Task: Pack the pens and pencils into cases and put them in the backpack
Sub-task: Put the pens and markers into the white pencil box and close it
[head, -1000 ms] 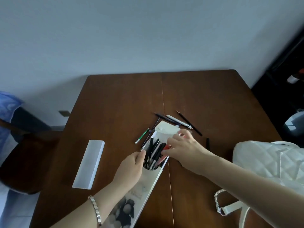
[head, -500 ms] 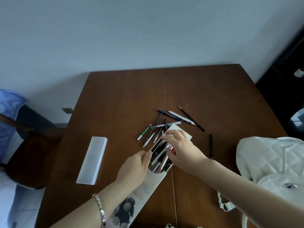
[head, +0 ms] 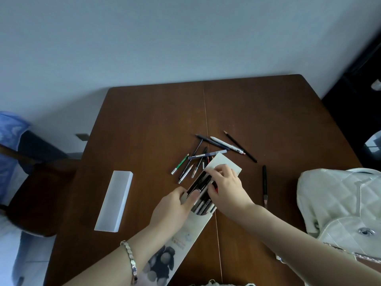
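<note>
Gripping the open mouth of the printed case [head: 185, 240] with the left hand [head: 175, 205], one fingertip laid over the pens [head: 199, 183] packed inside. Curling the right hand [head: 226, 186] round the upper ends of those pens, just below the case's flap [head: 221, 163]. Case slantwise near the front edge of the surface [head: 154, 120]. Beyond it, mid-surface, loose pens and pencils [head: 198, 159]; towards the left edge, a frosted case [head: 114, 200]; at the right edge, a white quilted backpack [head: 340, 203], one dark pencil [head: 264, 182] just beside it.
</note>
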{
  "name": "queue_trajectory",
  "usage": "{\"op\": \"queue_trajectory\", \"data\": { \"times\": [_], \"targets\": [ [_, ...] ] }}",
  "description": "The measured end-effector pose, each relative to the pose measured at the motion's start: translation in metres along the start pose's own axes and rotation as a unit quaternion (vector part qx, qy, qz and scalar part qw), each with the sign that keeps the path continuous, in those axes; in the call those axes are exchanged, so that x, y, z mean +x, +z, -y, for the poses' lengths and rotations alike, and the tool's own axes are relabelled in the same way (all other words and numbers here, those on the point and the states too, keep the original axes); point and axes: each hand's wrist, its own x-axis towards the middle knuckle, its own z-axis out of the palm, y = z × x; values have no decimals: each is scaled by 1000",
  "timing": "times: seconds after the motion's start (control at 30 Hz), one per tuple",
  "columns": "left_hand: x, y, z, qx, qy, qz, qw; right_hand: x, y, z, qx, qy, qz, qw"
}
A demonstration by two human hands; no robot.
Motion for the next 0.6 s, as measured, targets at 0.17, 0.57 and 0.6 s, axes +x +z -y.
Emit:
{"op": "queue_trajectory", "data": {
  "times": [0.17, 0.57, 0.6],
  "targets": [
    [8, 4, 8, -19, -26, -6, 999, 0, 1, 6, 35, 8, 38, 999],
    [81, -17, 20, -112, -83, -120, 983, 123, -20, -82, -63, 102, -31, 992],
    [89, -19, 21, -115, -82, -126, 982, 133, -17, -91, -94, 114, -14, 989]
  ]
}}
